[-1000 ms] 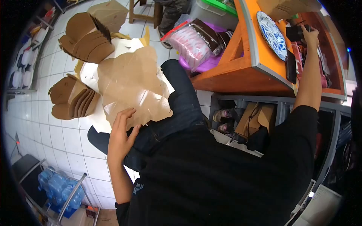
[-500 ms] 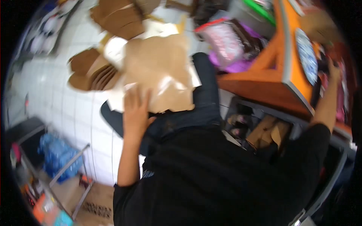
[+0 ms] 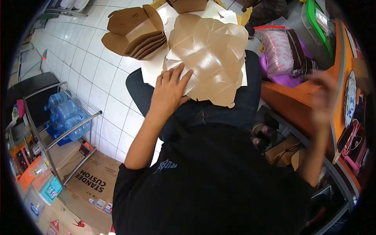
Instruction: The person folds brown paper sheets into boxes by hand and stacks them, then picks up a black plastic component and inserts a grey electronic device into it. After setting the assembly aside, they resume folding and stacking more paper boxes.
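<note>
A flat, unfolded brown paper food box blank (image 3: 209, 58) with creases and a glossy face lies over my lap. My left hand (image 3: 170, 88) rests on its lower left edge, fingers lying flat and somewhat spread. Under the blank is a white board (image 3: 150, 72). Several folded brown paper boxes (image 3: 137, 31) sit nested together at its upper left, and another folded box (image 3: 188, 5) is partly cut off at the top. My right hand (image 3: 323, 94) is in the air beside the orange desk, smeared by motion, so its fingers and anything in them cannot be made out.
The orange desk (image 3: 301, 96) stands at right, with a blue-and-white oval item (image 3: 349, 98) on it. Plastic-wrapped packs (image 3: 276, 51) lie beyond my knee. A metal-framed chair (image 3: 72, 135) with blue water bottles (image 3: 66, 113) and a large cardboard box (image 3: 96, 176) are at left.
My right hand has come back from the items on the desk toward my lap. My left hand stays on the blank. The whole view has shifted and become sharper.
</note>
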The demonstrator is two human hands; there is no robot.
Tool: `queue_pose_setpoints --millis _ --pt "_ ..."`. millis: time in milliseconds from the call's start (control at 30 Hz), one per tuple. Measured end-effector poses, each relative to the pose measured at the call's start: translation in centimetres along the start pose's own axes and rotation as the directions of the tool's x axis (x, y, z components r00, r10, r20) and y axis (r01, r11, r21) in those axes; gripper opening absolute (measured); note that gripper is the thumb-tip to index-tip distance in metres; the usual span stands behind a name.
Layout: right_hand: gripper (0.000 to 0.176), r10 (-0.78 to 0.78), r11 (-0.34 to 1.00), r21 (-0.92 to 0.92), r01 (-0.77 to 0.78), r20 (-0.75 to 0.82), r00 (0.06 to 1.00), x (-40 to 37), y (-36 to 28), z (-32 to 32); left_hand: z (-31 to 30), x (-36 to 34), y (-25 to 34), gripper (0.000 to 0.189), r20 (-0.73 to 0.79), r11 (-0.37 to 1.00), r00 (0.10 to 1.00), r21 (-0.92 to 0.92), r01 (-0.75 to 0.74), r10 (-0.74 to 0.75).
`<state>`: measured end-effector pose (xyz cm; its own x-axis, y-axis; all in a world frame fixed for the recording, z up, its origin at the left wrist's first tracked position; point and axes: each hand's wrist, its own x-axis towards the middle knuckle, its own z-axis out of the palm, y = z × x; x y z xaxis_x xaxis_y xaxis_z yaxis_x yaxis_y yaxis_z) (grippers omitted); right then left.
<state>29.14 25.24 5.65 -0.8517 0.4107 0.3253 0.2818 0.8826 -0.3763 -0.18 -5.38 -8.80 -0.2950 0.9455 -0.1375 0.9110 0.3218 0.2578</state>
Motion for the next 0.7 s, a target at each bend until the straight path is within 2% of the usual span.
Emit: queue_pose_setpoints --millis 33,67,100,167,267,367,400,500,567,633,700 --pt "0.045 0.032 0.990 0.133 -0.056 0.173 0.984 0.0 -3.4 5.0 -0.2 0.4 0.2 0.095 0.008 1.000 1.000 0.000 -0.008 0.008" --pt "0.056 0.292 0.851 0.227 -0.474 0.547 0.784 -1.2 -4.7 8.9 -0.2 0.9 0.6 0.097 0.044 0.998 0.998 0.047 -0.048 0.046" --pt "0.073 0.002 0.979 0.187 -0.080 0.385 0.923 -1.8 -5.5 12.3 -0.1 1.4 0.7 0.097 0.029 0.991 0.992 0.046 -0.127 0.126" --pt "0.083 0.098 0.995 -0.035 -0.092 0.358 0.929 -3.4 -7.4 16.2 0.3 2.4 1.0 0.098 -0.007 0.965 0.965 0.044 -0.260 0.260" --pt "0.075 0.187 0.981 0.002 -0.194 0.248 0.950 -4.5 -7.9 19.2 0.6 3.5 0.7 0.095 0.019 0.965 0.965 0.028 -0.261 0.260" --pt "0.087 0.201 0.978 0.006 -0.210 0.261 0.944 -4.6 -6.5 19.9 0.3 4.4 0.5 0.092 0.027 0.964 0.964 0.011 -0.264 0.264" --pt "0.083 0.199 0.980 -0.025 -0.200 0.279 0.940 -4.5 -6.1 19.5 0.3 4.6 0.6 0.091 0.028 0.965 0.964 0.003 -0.264 0.264" --pt "0.083 0.180 0.978 0.046 -0.203 0.303 0.936 -3.8 -4.8 18.5 0.4 4.7 0.7 0.088 0.031 0.963 0.963 0.019 -0.269 0.269" --pt "0.079 0.317 0.903 0.208 -0.376 0.267 0.910 -2.6 -4.4 18.6 0.5 4.7 0.6 0.086 0.021 0.963 0.962 -0.007 -0.271 0.271" --pt "0.078 0.495 0.776 0.320 -0.543 0.223 0.840 -1.9 -3.3 20.5 0.6 4.4 0.5 0.083 0.008 0.964 0.964 -0.018 -0.267 0.267" --pt "0.077 0.511 0.755 0.330 -0.567 0.247 0.824 -1.6 -2.7 21.4 0.7 4.2 0.4 0.079 -0.008 0.963 0.964 -0.034 -0.267 0.267"
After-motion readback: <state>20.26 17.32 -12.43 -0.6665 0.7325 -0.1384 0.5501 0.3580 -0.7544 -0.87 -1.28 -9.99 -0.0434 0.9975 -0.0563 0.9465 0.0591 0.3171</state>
